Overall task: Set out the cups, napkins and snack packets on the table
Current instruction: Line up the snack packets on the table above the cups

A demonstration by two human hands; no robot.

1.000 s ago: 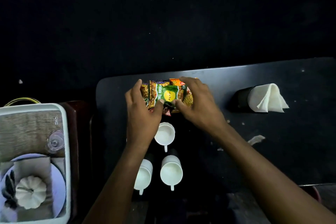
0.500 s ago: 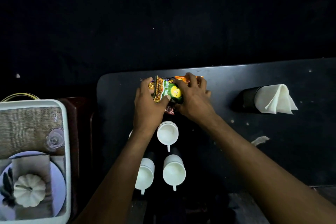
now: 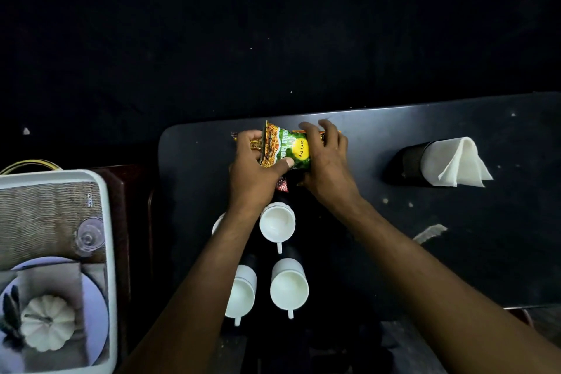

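A bunch of snack packets [image 3: 287, 146], a green one with a yellow circle foremost, sits near the far edge of the dark worktop [image 3: 455, 252], gathered between two hands; the left hand [image 3: 253, 173] grips it from the left, thumb pressed across the green front; the right hand [image 3: 328, 161] curls its fingers over the top and right side; a red packet corner [image 3: 282, 184] pokes out beneath. The step appears to be parting the bunch to lay packets out; done well, one hand steadies the stack while the other draws off a single packet, since slick film may slide and spill. Just nearer the person stand four white cups [image 3: 277, 223], one partly hidden by the left forearm; working above them risks a knock. Well to the right, white napkins [image 3: 452, 162] sit in a dark holder [image 3: 408, 161]; left of the worktop, a white tray [image 3: 110, 252] holds a plate [image 3: 95, 313], a glass [image 3: 88, 235] and a small white pumpkin [image 3: 48, 322].
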